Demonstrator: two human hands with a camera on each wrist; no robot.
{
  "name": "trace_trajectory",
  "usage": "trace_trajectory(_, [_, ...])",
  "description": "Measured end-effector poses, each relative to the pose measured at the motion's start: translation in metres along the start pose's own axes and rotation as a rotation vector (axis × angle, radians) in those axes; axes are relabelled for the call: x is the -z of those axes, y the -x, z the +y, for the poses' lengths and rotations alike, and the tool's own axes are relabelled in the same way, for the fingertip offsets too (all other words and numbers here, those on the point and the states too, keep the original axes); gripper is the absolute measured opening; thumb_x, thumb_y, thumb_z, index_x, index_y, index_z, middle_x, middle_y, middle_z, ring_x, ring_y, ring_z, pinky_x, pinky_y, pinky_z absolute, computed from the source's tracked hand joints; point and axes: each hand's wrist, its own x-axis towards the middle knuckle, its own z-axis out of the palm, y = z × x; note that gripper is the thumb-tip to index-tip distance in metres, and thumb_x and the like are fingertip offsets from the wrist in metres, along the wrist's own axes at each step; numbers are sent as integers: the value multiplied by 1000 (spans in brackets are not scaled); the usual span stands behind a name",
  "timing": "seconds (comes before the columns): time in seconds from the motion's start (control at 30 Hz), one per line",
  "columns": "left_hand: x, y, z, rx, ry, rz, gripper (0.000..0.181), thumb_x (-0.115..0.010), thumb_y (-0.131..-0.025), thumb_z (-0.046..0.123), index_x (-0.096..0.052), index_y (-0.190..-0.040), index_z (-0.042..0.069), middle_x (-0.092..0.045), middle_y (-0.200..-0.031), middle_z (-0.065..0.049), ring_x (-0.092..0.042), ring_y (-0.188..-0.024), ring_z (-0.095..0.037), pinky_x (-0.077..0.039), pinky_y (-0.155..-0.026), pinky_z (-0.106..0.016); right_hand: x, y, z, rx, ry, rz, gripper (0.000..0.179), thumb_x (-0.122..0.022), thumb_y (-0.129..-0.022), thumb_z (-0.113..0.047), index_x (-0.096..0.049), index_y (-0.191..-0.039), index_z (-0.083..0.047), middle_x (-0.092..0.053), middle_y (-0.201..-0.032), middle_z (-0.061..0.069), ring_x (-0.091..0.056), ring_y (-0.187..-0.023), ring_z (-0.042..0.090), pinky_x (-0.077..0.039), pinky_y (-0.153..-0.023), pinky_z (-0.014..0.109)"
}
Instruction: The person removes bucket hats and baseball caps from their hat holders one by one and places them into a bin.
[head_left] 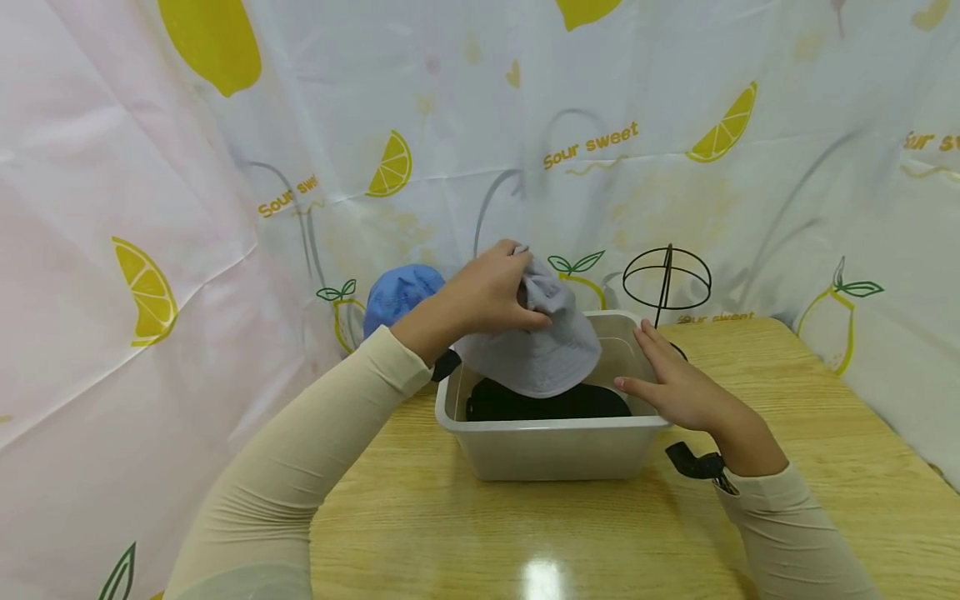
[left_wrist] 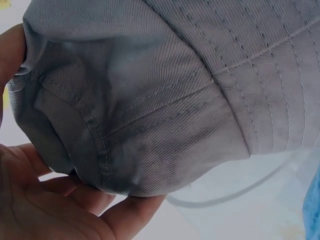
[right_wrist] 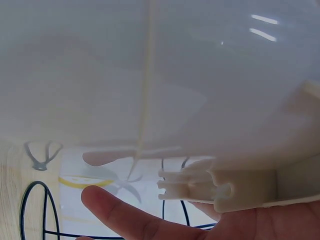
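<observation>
Beige sleeve (head_left: 277,483) lies nearest, leading up to my left fingers (left_wrist: 135,215), which are bent around the bunched crown of a grey twill bucket hat (head_left: 551,350), thumb on one side and fingertips on the other. The hat hangs from them with its brim tipped over a cream plastic tub (head_left: 555,450); whether the brim touches the rim, I cannot tell. I judge the hat light, soft and hardly fragile: its cloth creases readily under my grip, and the ribbed weave should resist slipping. The brim, ringed with rows of stitching, looks somewhat stiffer than the crown, so a pinch at its edge would probably steer the hat better, while the crown is easy to lift by, though it buckles there.

My right fingers (head_left: 654,343) grasp nothing; they lie extended along the tub's side rim, thumb apart and pointing inward. The tub looks smooth and fairly rigid, best steadied at its lip. Below my left fingers, inside it, lies a black item (head_left: 547,404) too hidden to name. Left of them is a blue hat (head_left: 401,296); beyond my right fingers stands a black wire hat stand (head_left: 665,279). Under both, the wooden counter (head_left: 465,542) carries the tub.
</observation>
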Motion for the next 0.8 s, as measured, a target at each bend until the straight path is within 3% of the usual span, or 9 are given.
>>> trace_trajectory(0.3, [-1,2,7,-28,41,-28,72,-84,-82,52,-60,-133,8,-51,-142,-13,-55,-121,-23,-50,-105,-41,1,0,0,-1,-11,-12,97,-56,-104,-53,4,-167,-11,17,-173,7,7,-159,45,-9,-117,76])
trace_trajectory(0.8, [-2,2,9,-50,78,-82,64,-83,-82,56,-66,-123,9,-53,-116,-4,-54,-103,-18,-50,-92,-35,1,0,1,6,-19,-5,97,-56,-104,-54,3,-167,-10,16,-174,9,6,-159,46,-9,-118,76])
